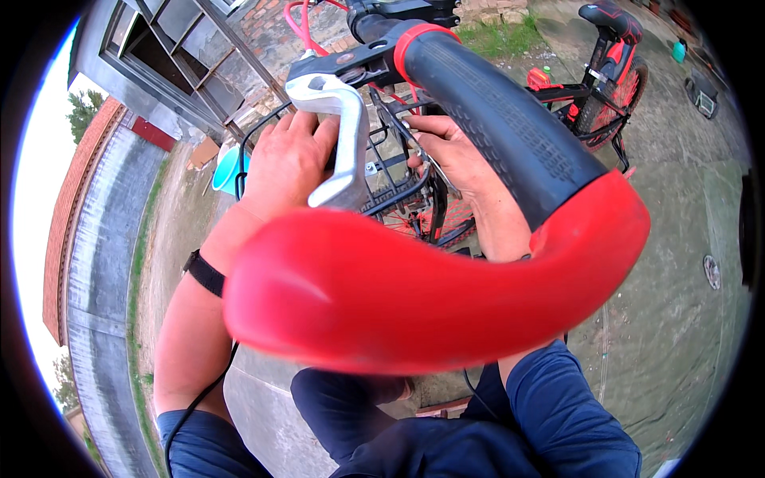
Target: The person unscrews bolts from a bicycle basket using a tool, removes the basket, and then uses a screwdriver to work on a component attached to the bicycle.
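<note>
The handlebar grip (498, 119) is set across the foreground, with its bar end (430, 295) placed nearest the viewer, in front of both forearms (191, 342). The left hand (288, 163) is partly hidden behind the brake lever (348, 143), itself positioned left of the grip. The right hand (454, 157) is partly covered by the grip, and a metal rack (408, 193) is seen between the hands. A second bicycle (587, 89) is stood beyond, at upper right. A bucket (228, 171) is glimpsed left of the left hand, with a ladder (241, 50) placed beyond.
</note>
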{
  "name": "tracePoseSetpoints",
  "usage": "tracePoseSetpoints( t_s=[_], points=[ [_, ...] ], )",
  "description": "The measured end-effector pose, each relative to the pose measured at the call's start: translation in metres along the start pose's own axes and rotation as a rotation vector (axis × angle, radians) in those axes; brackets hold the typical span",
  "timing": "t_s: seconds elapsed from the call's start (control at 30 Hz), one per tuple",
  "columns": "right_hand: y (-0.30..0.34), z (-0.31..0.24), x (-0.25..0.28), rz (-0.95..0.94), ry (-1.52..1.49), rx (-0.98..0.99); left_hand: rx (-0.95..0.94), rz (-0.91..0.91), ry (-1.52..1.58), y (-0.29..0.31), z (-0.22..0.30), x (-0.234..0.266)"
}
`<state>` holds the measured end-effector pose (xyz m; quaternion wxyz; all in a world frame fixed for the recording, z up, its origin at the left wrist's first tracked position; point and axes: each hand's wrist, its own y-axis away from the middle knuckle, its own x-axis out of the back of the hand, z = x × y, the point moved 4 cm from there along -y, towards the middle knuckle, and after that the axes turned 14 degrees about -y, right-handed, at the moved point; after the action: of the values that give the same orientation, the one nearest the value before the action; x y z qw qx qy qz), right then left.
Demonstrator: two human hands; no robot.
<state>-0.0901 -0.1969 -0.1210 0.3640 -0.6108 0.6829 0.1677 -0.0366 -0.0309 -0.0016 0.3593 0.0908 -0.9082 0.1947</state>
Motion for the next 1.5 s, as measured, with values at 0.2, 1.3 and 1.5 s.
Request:
tracePoseSetpoints(
  t_s=[0.2, 1.3, 1.5],
  points=[
    [0.003, -0.003, 0.000, -0.005, -0.009, -0.008, 0.142, -0.018, 0.151, -0.003, 0.004, 0.007],
    [-0.007, 0.006, 0.009, 0.080, 0.060, 0.098, 0.213, -0.169, 0.391, -0.003, -0.002, 0.017],
    [-0.001, 0.004, 0.012, 0.172, 0.147, 0.194, 0.438, -0.582, 0.644, -0.008, 0.002, 0.019]
  ],
)
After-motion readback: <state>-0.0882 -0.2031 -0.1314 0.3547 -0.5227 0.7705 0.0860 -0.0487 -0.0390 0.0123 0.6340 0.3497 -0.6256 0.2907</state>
